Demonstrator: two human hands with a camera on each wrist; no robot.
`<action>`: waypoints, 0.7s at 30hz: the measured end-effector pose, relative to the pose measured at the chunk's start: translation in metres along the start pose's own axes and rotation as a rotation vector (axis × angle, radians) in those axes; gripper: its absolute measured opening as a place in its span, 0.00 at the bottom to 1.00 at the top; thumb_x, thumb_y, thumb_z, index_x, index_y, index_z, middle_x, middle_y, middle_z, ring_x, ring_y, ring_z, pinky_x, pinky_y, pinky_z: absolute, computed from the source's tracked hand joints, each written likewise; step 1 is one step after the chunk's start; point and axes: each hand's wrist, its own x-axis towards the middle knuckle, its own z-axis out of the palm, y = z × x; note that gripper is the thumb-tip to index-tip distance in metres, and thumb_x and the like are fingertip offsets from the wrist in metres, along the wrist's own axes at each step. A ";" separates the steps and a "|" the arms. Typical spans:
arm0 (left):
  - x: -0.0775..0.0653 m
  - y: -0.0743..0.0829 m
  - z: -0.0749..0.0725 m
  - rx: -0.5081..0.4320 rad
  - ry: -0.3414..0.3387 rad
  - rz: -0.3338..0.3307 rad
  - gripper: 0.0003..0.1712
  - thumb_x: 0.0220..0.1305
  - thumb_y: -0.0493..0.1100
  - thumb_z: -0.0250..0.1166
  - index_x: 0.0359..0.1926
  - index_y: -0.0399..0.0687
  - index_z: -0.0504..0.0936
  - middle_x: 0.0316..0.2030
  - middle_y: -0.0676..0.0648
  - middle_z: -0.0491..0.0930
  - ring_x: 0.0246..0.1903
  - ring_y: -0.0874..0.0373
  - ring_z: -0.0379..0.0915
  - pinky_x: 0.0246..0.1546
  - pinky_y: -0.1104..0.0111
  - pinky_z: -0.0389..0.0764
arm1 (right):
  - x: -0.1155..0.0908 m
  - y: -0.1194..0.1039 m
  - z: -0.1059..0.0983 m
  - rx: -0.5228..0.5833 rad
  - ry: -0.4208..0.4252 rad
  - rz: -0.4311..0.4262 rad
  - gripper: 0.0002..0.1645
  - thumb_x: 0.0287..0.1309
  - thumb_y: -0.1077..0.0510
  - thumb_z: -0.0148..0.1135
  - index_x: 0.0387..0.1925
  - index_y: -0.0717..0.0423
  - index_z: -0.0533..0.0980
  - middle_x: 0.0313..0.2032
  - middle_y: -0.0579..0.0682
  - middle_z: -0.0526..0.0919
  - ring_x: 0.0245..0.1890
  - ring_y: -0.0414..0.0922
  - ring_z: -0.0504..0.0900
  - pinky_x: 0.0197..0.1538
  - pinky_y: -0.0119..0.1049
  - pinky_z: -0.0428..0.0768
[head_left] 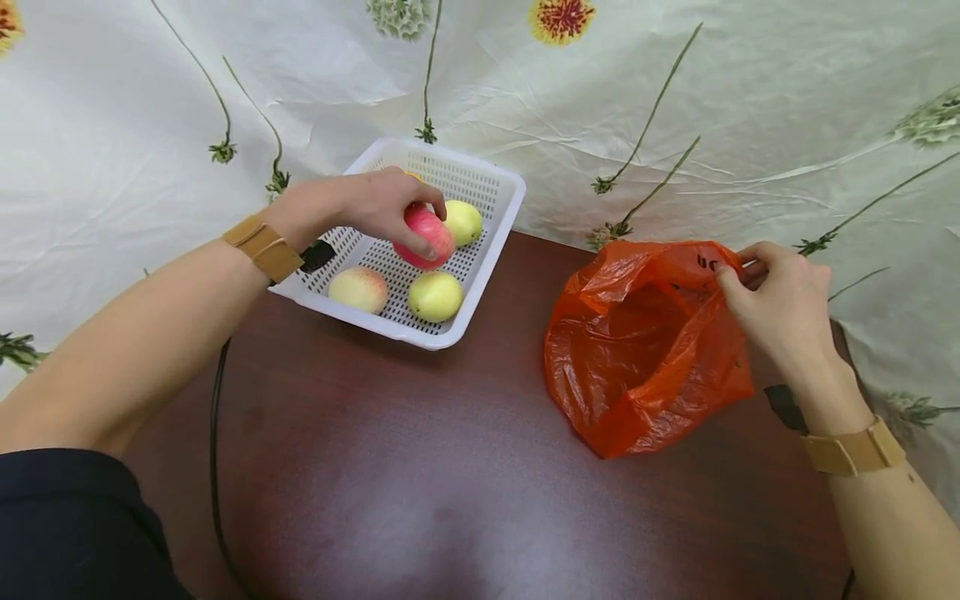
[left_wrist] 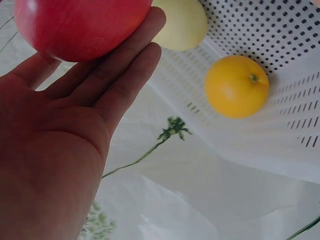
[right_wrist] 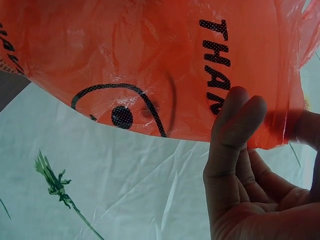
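Left hand: your left hand (head_left: 375,208) is over the white perforated basket (head_left: 501,218), fingers curled around a red apple (head_left: 424,236) and lifting it just above the basket floor.
Left fingers: in the wrist view your fingers (left_wrist: 131,65) lie together under the red apple (left_wrist: 80,25), cradling it from below.
Near left fingers: a yellow-green apple (head_left: 462,222) sits just beyond your fingertips; another yellow-green apple (head_left: 436,296) lies below them; a pale peach-toned apple (head_left: 358,289) lies under your wrist.
Hidden fruit: an orange (left_wrist: 236,86) rests in the basket corner beyond your fingertips, seen clearly only from the left wrist.
Right hand: your right hand (head_left: 780,304) pinches the rim of an orange plastic bag (head_left: 637,350), fingers closed on the plastic (right_wrist: 235,120).
Bag: its mouth gapes open to the left of your right fingers, resting on the dark wooden table (head_left: 420,467).
Backdrop: a floral cloth (head_left: 750,100) lies beyond both hands.
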 end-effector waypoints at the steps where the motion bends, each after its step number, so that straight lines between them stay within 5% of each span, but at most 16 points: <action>1: -0.001 0.002 -0.001 -0.005 0.013 0.009 0.34 0.47 0.64 0.67 0.52 0.53 0.74 0.42 0.49 0.76 0.41 0.54 0.69 0.39 0.63 0.73 | 0.000 0.000 0.000 -0.001 0.000 -0.002 0.17 0.58 0.52 0.57 0.37 0.63 0.79 0.24 0.60 0.81 0.24 0.54 0.78 0.46 0.56 0.61; 9: -0.014 0.020 -0.012 -0.050 0.104 0.089 0.29 0.47 0.60 0.69 0.50 0.55 0.76 0.38 0.53 0.77 0.36 0.58 0.71 0.36 0.67 0.73 | 0.000 0.000 0.000 -0.016 0.016 -0.016 0.16 0.57 0.52 0.58 0.37 0.62 0.79 0.24 0.59 0.82 0.23 0.54 0.78 0.39 0.52 0.64; 21: -0.025 0.046 -0.011 -0.094 0.142 0.165 0.30 0.44 0.62 0.70 0.49 0.61 0.76 0.39 0.58 0.76 0.37 0.61 0.70 0.35 0.68 0.74 | 0.000 0.002 -0.001 -0.019 0.006 0.003 0.16 0.57 0.52 0.58 0.36 0.62 0.79 0.23 0.59 0.82 0.24 0.53 0.78 0.38 0.50 0.65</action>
